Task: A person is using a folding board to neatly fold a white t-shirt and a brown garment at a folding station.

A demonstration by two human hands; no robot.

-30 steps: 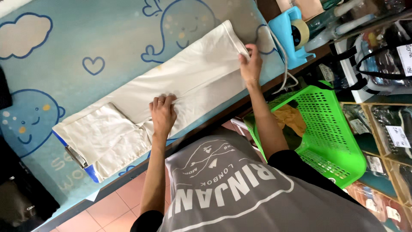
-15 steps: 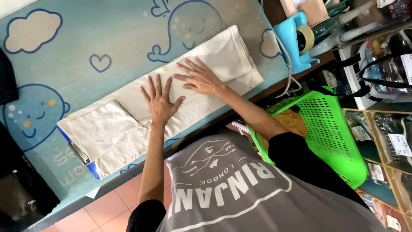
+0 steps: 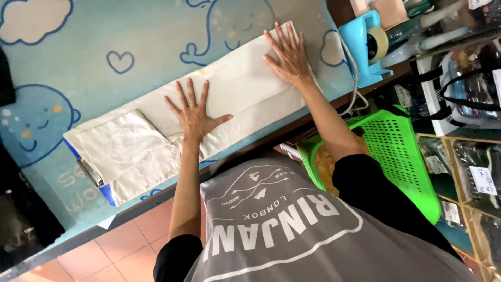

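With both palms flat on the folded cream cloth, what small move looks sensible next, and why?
Probably fold the long strip across its middle. The left hand and right hand lie spread and flat on the cream cloth, which looks already smooth and narrow, while the folded pieces stacked beside it are far shorter.

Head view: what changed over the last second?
The right hand let go of the cloth's far end, slid in beside the left, then swept back out to that end, now flat with fingers spread. The left hand opened flat mid-cloth. The cream cloth, folded stack and green basket stayed put.
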